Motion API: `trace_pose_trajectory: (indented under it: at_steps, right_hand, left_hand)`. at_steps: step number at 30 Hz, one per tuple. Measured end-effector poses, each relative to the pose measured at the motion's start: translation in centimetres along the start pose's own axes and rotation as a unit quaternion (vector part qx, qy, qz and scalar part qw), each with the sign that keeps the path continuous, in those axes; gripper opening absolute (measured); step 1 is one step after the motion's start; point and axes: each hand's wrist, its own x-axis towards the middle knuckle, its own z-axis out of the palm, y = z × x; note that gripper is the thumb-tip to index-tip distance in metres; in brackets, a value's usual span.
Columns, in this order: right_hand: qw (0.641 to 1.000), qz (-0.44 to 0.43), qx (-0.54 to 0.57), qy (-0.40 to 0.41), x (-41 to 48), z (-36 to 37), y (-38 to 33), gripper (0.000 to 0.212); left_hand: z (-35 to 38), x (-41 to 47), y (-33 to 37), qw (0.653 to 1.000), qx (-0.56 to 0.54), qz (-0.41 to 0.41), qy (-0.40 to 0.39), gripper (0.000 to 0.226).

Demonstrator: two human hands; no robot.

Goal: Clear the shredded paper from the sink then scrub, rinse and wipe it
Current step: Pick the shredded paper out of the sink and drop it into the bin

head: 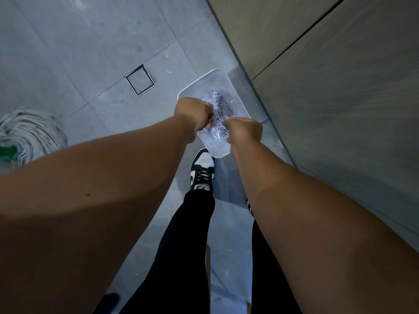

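Wall [340, 109] just right of tub [201, 86], open floor [90, 53] left, mop [27, 130] well apart

Tub [218, 151] — smooth, translucent white plastic, faintly glossy. Paper [218, 105] in thin, crinkled, printed shreds. Floor [68, 53] of grey matt tile, speckled. Mop [29, 130] of rough twisted cord. Drain frame [148, 74] — dark metal. Wall [340, 109] matt, finely grained. Trousers [188, 234] of black cloth.
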Motion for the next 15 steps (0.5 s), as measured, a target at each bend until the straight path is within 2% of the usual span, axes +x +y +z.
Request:
trace_pose_trajectory:
  at_steps: [3,6,10,13,15]
  right_hand:
    - [0.997,0.030,0.060,-0.044,-0.2,0.0,0.3,0.011]
    - [0.986,0.057,0.151,-0.047,-1.4,-0.1,0.2,0.011]
    - [0.995,-0.033,0.031,-0.084,-2.9,0.0,0.6,0.027]
    - [0.992,-0.049,0.018,-0.119,-3.4,0.3,1.0,0.018]
    - [0.992,-0.068,0.015,-0.105,-3.3,0.6,1.1,0.010]
  left_hand:
    - [-0.1,-0.1,-0.2,0.998,-0.054,-0.027,-0.025,0.007]
    - [-0.1,0.1,-0.4,0.991,-0.118,-0.053,-0.029,0.012]
    - [0.0,-0.4,-0.1,0.986,-0.154,-0.061,-0.021,0.028]
    - [0.0,-0.5,-0.1,0.984,-0.157,-0.077,-0.019,0.032]
    - [-0.1,-0.6,-0.1,0.983,-0.162,-0.082,-0.026,0.033]
